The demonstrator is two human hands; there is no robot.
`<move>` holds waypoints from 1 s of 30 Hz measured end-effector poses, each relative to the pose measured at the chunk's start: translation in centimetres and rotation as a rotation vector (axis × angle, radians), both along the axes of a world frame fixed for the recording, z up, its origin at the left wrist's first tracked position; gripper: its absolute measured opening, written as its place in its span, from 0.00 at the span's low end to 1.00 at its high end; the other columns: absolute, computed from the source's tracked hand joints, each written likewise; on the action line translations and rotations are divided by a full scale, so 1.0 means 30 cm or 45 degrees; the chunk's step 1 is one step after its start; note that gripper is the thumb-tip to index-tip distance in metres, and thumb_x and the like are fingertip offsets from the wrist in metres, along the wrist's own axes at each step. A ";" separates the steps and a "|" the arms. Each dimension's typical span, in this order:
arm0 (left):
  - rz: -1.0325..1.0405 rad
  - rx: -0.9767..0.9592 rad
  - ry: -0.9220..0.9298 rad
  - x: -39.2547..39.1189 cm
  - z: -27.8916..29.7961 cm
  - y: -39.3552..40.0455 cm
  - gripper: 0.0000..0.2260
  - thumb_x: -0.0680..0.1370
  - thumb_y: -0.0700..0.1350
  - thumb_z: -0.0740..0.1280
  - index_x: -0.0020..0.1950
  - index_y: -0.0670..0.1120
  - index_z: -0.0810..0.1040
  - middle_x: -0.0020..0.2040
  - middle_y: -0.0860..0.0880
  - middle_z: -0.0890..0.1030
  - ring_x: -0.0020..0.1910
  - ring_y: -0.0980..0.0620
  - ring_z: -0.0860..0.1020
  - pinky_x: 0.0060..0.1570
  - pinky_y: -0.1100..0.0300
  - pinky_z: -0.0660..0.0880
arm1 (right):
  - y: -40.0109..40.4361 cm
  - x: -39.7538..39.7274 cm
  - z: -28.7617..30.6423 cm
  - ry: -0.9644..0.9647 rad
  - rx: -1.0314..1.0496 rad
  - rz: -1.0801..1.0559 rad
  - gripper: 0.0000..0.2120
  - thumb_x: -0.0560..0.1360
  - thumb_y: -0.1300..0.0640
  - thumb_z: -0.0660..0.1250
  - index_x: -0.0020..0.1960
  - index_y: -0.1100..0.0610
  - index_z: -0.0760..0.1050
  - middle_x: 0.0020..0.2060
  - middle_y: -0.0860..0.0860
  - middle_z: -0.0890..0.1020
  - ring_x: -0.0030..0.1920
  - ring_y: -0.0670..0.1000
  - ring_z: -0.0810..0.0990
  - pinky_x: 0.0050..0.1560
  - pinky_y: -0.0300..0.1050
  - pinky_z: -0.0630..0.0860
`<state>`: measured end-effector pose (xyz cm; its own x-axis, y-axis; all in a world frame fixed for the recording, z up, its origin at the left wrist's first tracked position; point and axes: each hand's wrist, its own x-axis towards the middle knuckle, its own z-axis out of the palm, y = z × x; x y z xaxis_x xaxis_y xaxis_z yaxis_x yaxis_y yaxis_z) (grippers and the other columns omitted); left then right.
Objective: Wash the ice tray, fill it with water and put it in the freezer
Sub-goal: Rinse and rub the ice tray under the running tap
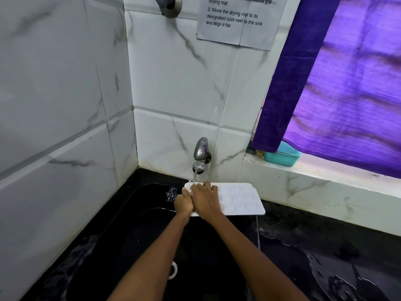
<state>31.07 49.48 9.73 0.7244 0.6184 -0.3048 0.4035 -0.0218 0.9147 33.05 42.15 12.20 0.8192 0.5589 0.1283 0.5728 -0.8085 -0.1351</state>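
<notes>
A white ice tray (236, 199) is held level over the black sink (152, 224), right under the wall tap (201, 151). A thin stream of water (195, 175) falls from the tap onto the tray's left end. My left hand (184, 203) grips the tray's left edge, its thumb on top. My right hand (205, 197) lies flat on the tray's left part with its fingers spread toward the stream. The tray's right half shows its round cells. Water drips off the tray's right corner.
A wet black counter (325, 246) runs to the right of the sink. A teal tub (282, 156) sits on the window ledge under a purple curtain (347, 83). Marble tile walls close in on the left and the back. The drain (173, 270) shows in the sink bottom.
</notes>
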 end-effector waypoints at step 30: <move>0.082 0.073 0.017 -0.052 0.032 0.024 0.26 0.84 0.48 0.48 0.60 0.28 0.75 0.60 0.30 0.77 0.63 0.35 0.74 0.62 0.52 0.69 | -0.053 -0.016 -0.021 0.090 0.019 -0.178 0.48 0.64 0.26 0.29 0.69 0.50 0.66 0.75 0.59 0.52 0.75 0.61 0.41 0.70 0.68 0.41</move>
<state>29.52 50.21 10.70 0.6785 0.6805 -0.2766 0.4177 -0.0478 0.9073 32.58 40.55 11.57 0.8963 0.4372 0.0747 0.4433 -0.8773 -0.1837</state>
